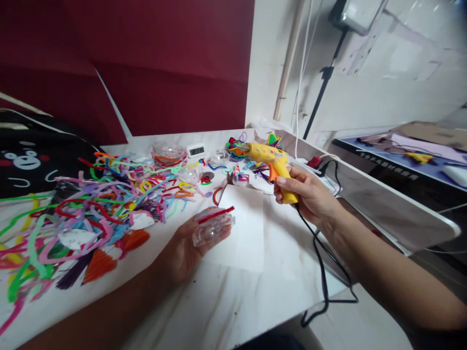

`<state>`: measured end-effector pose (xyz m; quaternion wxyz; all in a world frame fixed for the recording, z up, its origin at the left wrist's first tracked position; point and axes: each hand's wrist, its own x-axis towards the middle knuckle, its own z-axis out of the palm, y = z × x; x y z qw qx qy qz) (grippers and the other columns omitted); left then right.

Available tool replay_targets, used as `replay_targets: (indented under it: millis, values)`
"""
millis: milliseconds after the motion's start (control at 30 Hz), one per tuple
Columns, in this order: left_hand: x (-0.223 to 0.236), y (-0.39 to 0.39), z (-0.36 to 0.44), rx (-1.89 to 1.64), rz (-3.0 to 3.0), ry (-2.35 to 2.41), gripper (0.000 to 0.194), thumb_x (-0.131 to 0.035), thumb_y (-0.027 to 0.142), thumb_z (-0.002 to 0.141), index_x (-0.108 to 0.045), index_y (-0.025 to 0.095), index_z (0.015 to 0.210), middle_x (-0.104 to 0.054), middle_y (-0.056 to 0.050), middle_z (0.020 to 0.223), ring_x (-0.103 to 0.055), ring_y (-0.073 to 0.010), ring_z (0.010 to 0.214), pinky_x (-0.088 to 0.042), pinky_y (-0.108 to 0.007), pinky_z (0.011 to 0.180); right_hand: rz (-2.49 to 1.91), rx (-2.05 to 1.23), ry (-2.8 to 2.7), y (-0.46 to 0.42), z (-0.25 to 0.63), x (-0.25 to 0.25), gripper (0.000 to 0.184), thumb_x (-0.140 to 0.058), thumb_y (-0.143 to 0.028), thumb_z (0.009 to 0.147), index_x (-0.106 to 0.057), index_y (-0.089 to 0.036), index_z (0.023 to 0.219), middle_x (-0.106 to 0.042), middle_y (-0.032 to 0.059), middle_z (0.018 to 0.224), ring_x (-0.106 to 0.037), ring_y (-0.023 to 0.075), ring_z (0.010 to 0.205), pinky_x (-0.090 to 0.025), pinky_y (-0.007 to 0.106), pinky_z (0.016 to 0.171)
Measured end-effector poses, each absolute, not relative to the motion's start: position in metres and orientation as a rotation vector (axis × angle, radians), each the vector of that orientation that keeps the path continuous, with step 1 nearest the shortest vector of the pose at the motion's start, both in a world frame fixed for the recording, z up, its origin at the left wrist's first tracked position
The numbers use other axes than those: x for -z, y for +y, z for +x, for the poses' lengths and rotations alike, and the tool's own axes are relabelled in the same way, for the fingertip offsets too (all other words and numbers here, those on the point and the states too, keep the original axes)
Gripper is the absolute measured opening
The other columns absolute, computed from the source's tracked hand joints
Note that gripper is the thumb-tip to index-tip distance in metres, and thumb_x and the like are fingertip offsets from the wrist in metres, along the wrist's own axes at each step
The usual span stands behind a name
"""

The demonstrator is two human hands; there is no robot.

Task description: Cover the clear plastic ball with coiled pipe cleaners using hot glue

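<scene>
Two hands were occupied above the counter (pixel 222 304). The left hand (pixel 186 250), cupped with fingers partly curled, held a clear plastic piece (pixel 210 236), a red fuzzy strip (pixel 217 214) lying along its top. The right hand (pixel 308 192) was closed around the handle of a yellow glue gun (pixel 268 155); whether the trigger (pixel 273 173) was pressed could not be determined. The nozzle (pixel 242 146) pointed leftward, beyond the strip's right end and apart from it. The strip's long axis slanted rightward and away from the wearer, at an angle to the gun's barrel. The plastic piece lay left of the right hand, near a white sheet (pixel 250 233).
</scene>
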<state>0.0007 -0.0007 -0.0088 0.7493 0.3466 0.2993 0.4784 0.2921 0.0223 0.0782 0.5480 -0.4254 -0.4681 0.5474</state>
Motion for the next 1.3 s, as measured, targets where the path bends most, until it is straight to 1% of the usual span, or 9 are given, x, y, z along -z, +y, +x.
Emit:
replay_targets:
  millis: [133,233,433,600,767,900,1067,1200,1300]
  values:
    - [0.008,-0.001,0.001,-1.033,0.780,0.648,0.046,-0.091,0.051,0.077,-0.089,0.022,0.113,-0.088,-0.012,0.124,-0.080,-0.0373,0.124,-0.060,-0.054,0.118,-0.953,-1.493,-1.033,0.022,0.284,-0.073,0.046,-0.098,-0.048,0.068,-0.062,-0.021,0.079,-0.064,-0.0033,0.065,-0.053,0.0098,0.051,-0.042,0.022,0.045]
    - [0.006,-0.003,0.003,-1.019,0.803,0.645,0.045,-0.093,0.052,0.075,-0.090,0.026,0.112,-0.088,-0.010,0.123,-0.080,-0.0365,0.125,-0.062,-0.052,0.115,-0.889,-1.613,-0.976,0.022,0.278,-0.069,0.044,-0.095,-0.049,0.072,-0.065,-0.020,0.084,-0.061,-0.0040,0.063,-0.047,0.0093,0.047,-0.036,0.020,0.040]
    - [0.005,-0.002,0.003,-1.008,0.800,0.671,0.044,-0.093,0.056,0.072,-0.090,0.029,0.107,-0.089,-0.009,0.121,-0.076,-0.0388,0.131,-0.060,-0.052,0.117,-0.857,-1.774,-0.932,0.017,0.276,-0.064,0.036,-0.084,-0.048,0.086,-0.064,-0.019,0.090,-0.058,-0.0038,0.062,-0.042,0.0093,0.043,-0.031,0.020,0.037]
    - [0.004,-0.003,0.004,-1.016,0.799,0.622,0.044,-0.093,0.054,0.072,-0.090,0.027,0.107,-0.089,-0.011,0.121,-0.078,-0.0369,0.126,-0.060,-0.050,0.115,-0.836,-1.835,-0.937,0.011,0.276,-0.066,0.033,-0.077,-0.049,0.092,-0.065,-0.019,0.094,-0.055,-0.0049,0.061,-0.040,0.0091,0.043,-0.030,0.019,0.038]
    - [0.004,-0.004,0.006,-1.029,0.796,0.595,0.043,-0.093,0.053,0.072,-0.090,0.026,0.106,-0.089,-0.011,0.119,-0.080,-0.0351,0.121,-0.063,-0.048,0.110,-0.819,-1.800,-0.968,0.006,0.274,-0.071,0.038,-0.083,-0.052,0.087,-0.068,-0.017,0.096,-0.056,-0.0050,0.062,-0.041,0.0086,0.044,-0.031,0.019,0.038]
    - [0.007,-0.002,0.004,-1.035,0.803,0.591,0.039,-0.092,0.052,0.074,-0.090,0.026,0.103,-0.089,-0.011,0.116,-0.082,-0.0330,0.115,-0.065,-0.045,0.105,-0.831,-1.721,-1.018,0.001,0.272,-0.076,0.044,-0.090,-0.054,0.078,-0.067,-0.019,0.088,-0.058,-0.0047,0.061,-0.042,0.0087,0.044,-0.032,0.020,0.038]
    - [0.004,0.001,0.001,-1.054,0.838,0.528,0.040,-0.090,0.047,0.078,-0.088,0.023,0.110,-0.088,-0.013,0.122,-0.081,-0.0333,0.117,-0.066,-0.045,0.102,-0.910,-1.413,-1.095,-0.006,0.272,-0.078,0.049,-0.095,-0.055,0.070,-0.064,-0.021,0.083,-0.067,-0.0012,0.067,-0.057,0.0128,0.053,-0.045,0.023,0.046]
    - [-0.004,0.000,0.003,-1.154,0.850,0.576,0.052,-0.099,0.048,0.067,-0.086,0.023,0.111,-0.089,-0.012,0.117,-0.082,-0.0346,0.115,-0.066,-0.045,0.100,-0.910,-1.204,-1.200,-0.003,0.277,-0.064,0.047,-0.097,-0.047,0.070,-0.066,-0.022,0.095,-0.072,-0.0021,0.069,-0.064,0.0138,0.057,-0.051,0.023,0.053]
    - [-0.008,0.000,0.003,-1.237,0.878,0.730,0.067,-0.106,0.050,0.054,-0.084,0.024,0.112,-0.087,-0.011,0.122,-0.080,-0.0373,0.121,-0.065,-0.045,0.104,-0.894,-1.126,-1.272,0.001,0.280,-0.049,0.051,-0.098,-0.046,0.070,-0.066,-0.022,0.102,-0.075,-0.0009,0.074,-0.067,0.0155,0.058,-0.051,0.023,0.049]
